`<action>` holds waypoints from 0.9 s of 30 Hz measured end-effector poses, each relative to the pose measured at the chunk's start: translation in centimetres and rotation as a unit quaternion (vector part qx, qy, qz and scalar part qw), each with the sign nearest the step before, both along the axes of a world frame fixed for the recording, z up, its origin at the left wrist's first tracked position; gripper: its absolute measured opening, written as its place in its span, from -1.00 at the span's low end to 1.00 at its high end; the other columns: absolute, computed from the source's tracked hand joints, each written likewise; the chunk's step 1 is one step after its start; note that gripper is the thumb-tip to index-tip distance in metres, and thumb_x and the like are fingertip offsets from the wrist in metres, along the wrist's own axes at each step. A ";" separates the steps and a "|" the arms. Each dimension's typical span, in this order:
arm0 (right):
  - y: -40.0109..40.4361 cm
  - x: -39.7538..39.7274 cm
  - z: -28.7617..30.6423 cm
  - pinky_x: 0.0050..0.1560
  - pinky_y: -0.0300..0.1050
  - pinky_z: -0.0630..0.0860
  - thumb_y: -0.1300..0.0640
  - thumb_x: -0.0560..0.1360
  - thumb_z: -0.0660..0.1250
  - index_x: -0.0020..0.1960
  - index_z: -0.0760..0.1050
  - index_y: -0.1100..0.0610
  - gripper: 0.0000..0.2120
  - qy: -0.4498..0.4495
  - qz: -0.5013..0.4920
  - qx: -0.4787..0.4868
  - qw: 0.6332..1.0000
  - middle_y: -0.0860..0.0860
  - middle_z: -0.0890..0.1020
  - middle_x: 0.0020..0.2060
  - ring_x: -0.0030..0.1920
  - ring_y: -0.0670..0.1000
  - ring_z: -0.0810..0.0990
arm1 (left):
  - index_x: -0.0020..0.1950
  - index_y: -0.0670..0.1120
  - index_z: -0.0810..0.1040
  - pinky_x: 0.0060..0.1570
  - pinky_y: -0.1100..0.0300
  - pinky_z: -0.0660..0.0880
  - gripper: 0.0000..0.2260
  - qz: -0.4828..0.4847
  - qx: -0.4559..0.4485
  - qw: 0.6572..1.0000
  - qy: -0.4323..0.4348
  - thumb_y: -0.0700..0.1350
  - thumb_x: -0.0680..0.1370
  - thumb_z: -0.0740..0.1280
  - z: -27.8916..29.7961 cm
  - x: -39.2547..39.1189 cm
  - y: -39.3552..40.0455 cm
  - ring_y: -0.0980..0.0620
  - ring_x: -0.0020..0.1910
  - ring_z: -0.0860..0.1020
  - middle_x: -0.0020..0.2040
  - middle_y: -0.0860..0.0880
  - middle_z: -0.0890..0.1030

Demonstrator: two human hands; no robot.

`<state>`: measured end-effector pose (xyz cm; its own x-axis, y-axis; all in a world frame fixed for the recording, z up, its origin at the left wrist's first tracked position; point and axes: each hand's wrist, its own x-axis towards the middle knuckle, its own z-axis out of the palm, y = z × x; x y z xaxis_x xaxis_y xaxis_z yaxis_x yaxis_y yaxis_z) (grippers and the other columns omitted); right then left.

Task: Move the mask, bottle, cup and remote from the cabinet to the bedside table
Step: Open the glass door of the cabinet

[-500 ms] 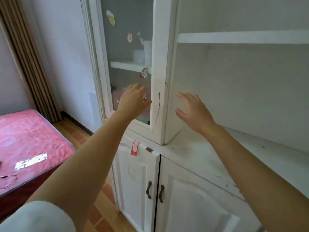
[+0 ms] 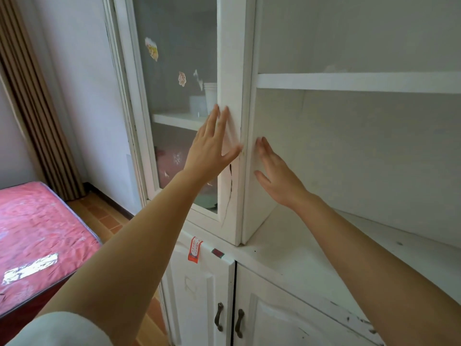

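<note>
A: Where are the hands?

B: Both reach up to a tall white cabinet (image 2: pixel 324 82). The left hand (image 2: pixel 212 148) lies flat against the frame of the glass door (image 2: pixel 229 71), fingers straight and spread wide, holding nothing. The right hand (image 2: pixel 277 176) sits just inside the open compartment to the right of that door, palm toward the white side panel, fingers straight and close together, also holding nothing. Whether it touches the panel is hard to tell.

A: And the things to be moved?

B: Behind the glass, on the upper shelf (image 2: pixel 174 119), stands a white cup (image 2: pixel 210 96), just above the left fingertips. Beside it is a shorter, pale container (image 2: pixel 197 104); the frosted glass blurs it, so I cannot say what it is. Lower down, something pink (image 2: pixel 172 166) shows through the pane, too dim to name.

A: What else is around?

B: Small stickers (image 2: pixel 151 48) dot the glass. Under the door hangs a red tag (image 2: pixel 195 249), and below that are two lower doors with dark handles (image 2: pixel 229 319). To the left lie a red mattress (image 2: pixel 37 233), a tiled floor and a brown curtain (image 2: pixel 37 108).
</note>
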<state>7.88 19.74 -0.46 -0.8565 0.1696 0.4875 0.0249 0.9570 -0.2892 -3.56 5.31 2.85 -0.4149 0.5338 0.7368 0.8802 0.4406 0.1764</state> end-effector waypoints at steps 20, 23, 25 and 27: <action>0.9 -1.5 -1.3 0.50 0.00 0.02 0.19 0.56 0.11 0.44 -0.37 -0.08 -0.27 0.016 0.025 -0.026 0.999 -0.10 -0.26 0.49 0.50 -0.07 -0.15 | 0.48 -0.13 -0.28 0.49 0.02 -0.04 -0.18 -0.005 0.031 0.999 -0.033 0.10 0.51 0.24 -0.3 1.0 1.6 -0.01 0.50 -0.19 0.52 -0.12 -0.22; 0.5 -1.4 -1.2 0.49 -0.02 0.04 0.20 0.56 0.11 0.45 -0.35 -0.05 -0.28 0.017 0.020 -0.031 0.999 -0.08 -0.25 0.50 0.51 -0.06 -0.14 | 0.48 -0.14 -0.28 0.48 0.06 -0.04 -0.18 -0.017 0.033 0.999 -0.037 0.07 0.51 0.26 -0.3 1.1 1.2 -0.01 0.50 -0.16 0.52 -0.12 -0.23; -0.1 -1.3 -1.2 0.48 -0.04 0.05 0.19 0.57 0.11 0.46 -0.34 -0.01 -0.29 0.023 0.013 -0.033 0.999 -0.06 -0.26 0.50 0.51 -0.04 -0.15 | 0.48 -0.12 -0.29 0.48 0.07 -0.02 -0.18 -0.024 0.035 0.998 -0.039 0.06 0.51 0.26 -0.3 1.2 0.8 0.00 0.50 -0.17 0.52 -0.10 -0.24; -0.8 -1.2 -1.3 0.44 -0.09 0.06 0.19 0.57 0.10 0.47 -0.33 0.04 -0.31 0.033 0.002 -0.029 0.999 -0.04 -0.25 0.50 0.51 -0.03 -0.15 | 0.47 -0.11 -0.30 0.48 0.06 -0.01 -0.17 -0.031 0.035 0.998 -0.040 0.06 0.51 0.26 -0.4 1.3 0.2 0.02 0.50 -0.17 0.52 -0.09 -0.24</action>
<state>6.69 18.97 -1.79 -0.8237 0.1963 0.5320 0.0007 0.9386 -0.3451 -2.31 5.54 2.45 -0.4414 0.5082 0.7395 0.8873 0.3701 0.2753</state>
